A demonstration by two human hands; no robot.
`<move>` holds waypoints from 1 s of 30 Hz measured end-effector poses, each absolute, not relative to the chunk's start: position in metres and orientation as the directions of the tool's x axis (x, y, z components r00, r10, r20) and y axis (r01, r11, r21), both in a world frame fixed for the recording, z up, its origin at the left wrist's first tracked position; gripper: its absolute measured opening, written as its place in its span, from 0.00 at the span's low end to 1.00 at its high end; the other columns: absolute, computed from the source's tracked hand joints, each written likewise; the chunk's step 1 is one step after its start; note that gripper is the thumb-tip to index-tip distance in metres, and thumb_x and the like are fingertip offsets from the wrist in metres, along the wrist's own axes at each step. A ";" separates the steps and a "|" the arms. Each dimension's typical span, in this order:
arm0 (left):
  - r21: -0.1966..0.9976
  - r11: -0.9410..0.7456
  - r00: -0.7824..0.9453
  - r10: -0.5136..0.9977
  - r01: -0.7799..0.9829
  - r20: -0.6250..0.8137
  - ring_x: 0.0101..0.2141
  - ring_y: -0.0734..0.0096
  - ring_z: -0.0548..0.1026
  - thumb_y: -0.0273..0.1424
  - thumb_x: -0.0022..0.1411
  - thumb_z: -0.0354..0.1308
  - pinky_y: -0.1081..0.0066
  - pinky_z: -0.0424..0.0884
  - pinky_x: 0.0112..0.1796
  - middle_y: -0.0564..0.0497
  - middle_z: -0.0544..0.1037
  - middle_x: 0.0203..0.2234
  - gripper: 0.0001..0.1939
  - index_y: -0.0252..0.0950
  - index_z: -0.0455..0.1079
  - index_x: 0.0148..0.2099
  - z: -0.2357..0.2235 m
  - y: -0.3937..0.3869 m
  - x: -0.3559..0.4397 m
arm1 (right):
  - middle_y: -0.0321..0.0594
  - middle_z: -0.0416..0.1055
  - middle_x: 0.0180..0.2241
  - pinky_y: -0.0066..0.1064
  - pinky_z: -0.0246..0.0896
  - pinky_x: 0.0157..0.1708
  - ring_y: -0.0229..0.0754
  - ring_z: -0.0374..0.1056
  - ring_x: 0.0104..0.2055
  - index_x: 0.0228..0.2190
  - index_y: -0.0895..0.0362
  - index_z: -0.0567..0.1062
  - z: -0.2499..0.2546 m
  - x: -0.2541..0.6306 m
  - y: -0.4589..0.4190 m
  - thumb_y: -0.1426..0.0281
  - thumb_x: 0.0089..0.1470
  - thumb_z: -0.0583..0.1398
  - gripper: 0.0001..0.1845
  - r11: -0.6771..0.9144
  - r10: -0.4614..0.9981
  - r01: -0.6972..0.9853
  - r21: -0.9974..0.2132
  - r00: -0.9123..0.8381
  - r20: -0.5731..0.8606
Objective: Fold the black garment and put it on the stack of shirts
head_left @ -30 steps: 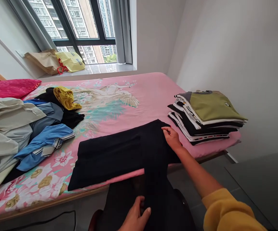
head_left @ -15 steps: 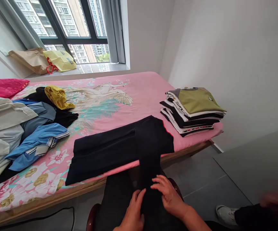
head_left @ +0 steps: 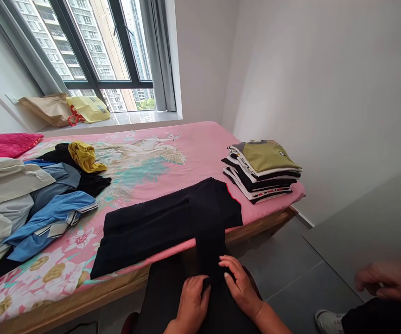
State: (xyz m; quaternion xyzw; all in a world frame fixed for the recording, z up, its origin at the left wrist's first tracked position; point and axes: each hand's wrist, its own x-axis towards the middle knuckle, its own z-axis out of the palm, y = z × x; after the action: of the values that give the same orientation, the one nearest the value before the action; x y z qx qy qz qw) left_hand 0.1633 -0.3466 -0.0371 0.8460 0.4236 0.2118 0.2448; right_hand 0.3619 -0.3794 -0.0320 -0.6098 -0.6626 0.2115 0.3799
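A dark navy shirt point(head_left: 158, 227) with red neck trim lies folded lengthwise along the front of the bed. One of its sleeves point(head_left: 210, 250) hangs over the bed's edge toward my lap. At the lower end of that sleeve, my left hand point(head_left: 192, 299) is closed, with dark cloth between thumb and fingers. Opposite it, my right hand point(head_left: 241, 285) has curled fingers pinching the sleeve's other side. My dark trousers make the cloth's lower edge hard to make out.
A folded clothes stack point(head_left: 264, 171), olive on top, stands at the bed's right corner. Loose clothes point(head_left: 50, 204) pile up on the left of the pink bed sheet point(head_left: 200, 139). Another person's hand point(head_left: 386, 280) and shoe point(head_left: 328, 321) show at lower right. Bags point(head_left: 52, 110) rest on the windowsill.
My hands have closed on the sleeve's end; earlier the fingers were apart over it. The view has tilted up and shifted slightly right. The other person's hand shows farther into view.
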 end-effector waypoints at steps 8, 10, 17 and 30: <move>0.493 -0.426 0.556 0.817 0.759 -0.152 0.32 0.65 0.74 0.37 0.62 0.45 0.68 0.67 0.34 0.48 0.76 0.28 0.16 0.37 0.70 0.30 0.040 -0.318 0.174 | 0.45 0.69 0.47 0.46 0.56 0.54 0.46 0.63 0.52 0.45 0.56 0.70 -0.011 0.393 -0.322 0.66 0.57 0.51 0.16 0.142 0.814 0.565 -0.813 0.400 0.420; 0.527 -0.385 0.559 0.800 0.758 -0.219 0.29 0.66 0.73 0.38 0.60 0.46 0.70 0.64 0.31 0.48 0.74 0.25 0.16 0.36 0.68 0.26 0.064 -0.306 0.180 | 0.46 0.70 0.45 0.44 0.58 0.52 0.46 0.65 0.49 0.43 0.56 0.72 -0.006 0.389 -0.317 0.63 0.56 0.52 0.17 0.092 0.823 0.491 -0.867 0.453 0.343; 0.933 0.050 0.369 0.910 0.356 -0.189 0.26 0.72 0.69 0.45 0.54 0.53 0.74 0.65 0.27 0.52 0.71 0.22 0.18 0.33 0.66 0.29 0.155 -0.225 0.141 | 0.46 0.74 0.35 0.40 0.65 0.45 0.48 0.70 0.40 0.33 0.57 0.76 -0.017 0.374 -0.331 0.56 0.49 0.56 0.19 -0.002 0.845 0.261 -0.965 0.517 0.138; 0.856 0.417 -0.266 0.900 0.304 -0.344 0.38 0.62 0.72 0.44 0.56 0.53 0.71 0.73 0.26 0.43 0.70 0.37 0.23 0.26 0.63 0.41 0.082 -0.160 -0.006 | 0.43 0.75 0.33 0.35 0.69 0.41 0.45 0.72 0.37 0.33 0.57 0.75 0.001 0.377 -0.307 0.54 0.46 0.59 0.19 -0.003 0.867 0.117 -0.993 0.495 0.056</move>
State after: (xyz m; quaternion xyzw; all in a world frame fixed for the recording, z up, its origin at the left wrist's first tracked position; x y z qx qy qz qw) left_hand -0.0057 -0.1602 0.0825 0.4187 0.7192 0.3405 0.4376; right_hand 0.3768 -0.3068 0.0014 -0.6326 -0.3889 0.3179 0.5895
